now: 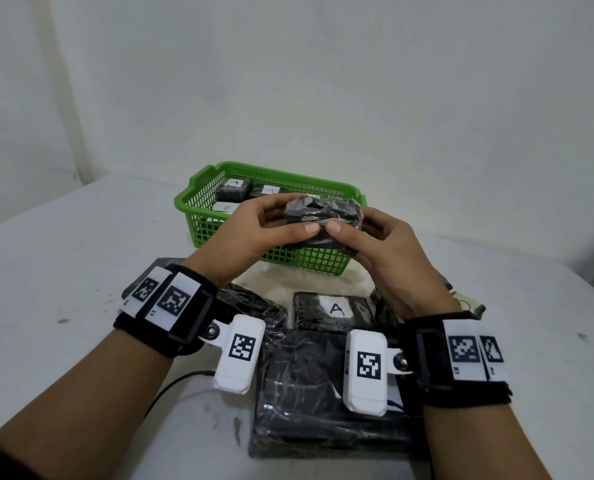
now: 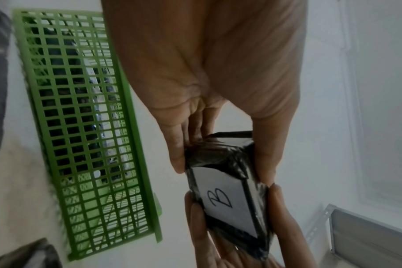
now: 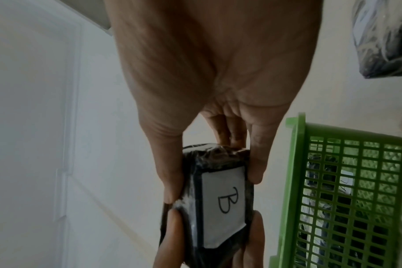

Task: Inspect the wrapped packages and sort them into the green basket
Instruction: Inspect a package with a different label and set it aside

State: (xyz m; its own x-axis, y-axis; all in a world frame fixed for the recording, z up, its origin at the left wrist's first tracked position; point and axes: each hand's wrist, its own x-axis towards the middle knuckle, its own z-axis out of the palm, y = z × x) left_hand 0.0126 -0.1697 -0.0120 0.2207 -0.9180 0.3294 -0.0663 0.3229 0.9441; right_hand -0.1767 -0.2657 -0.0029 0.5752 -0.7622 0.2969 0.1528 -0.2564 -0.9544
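Note:
Both hands hold one small black wrapped package [image 1: 323,216] up in front of the green basket [image 1: 306,258]. My left hand [image 1: 271,223] grips its left end, my right hand [image 1: 361,233] its right end, thumbs meeting on the near side. The wrist views show a white label marked B on the package's underside [image 2: 227,201] [image 3: 223,204]. The basket [image 2: 85,127] [image 3: 347,190] holds several wrapped packages, one labelled A [image 1: 235,187] and one labelled B [image 1: 224,207].
On the white table below my wrists lie more black wrapped packages: one labelled A [image 1: 333,311], a large flat one [image 1: 323,396], another at the left [image 1: 250,306] and one at the right [image 1: 382,306]. A black cable [image 1: 171,386] runs by my left forearm.

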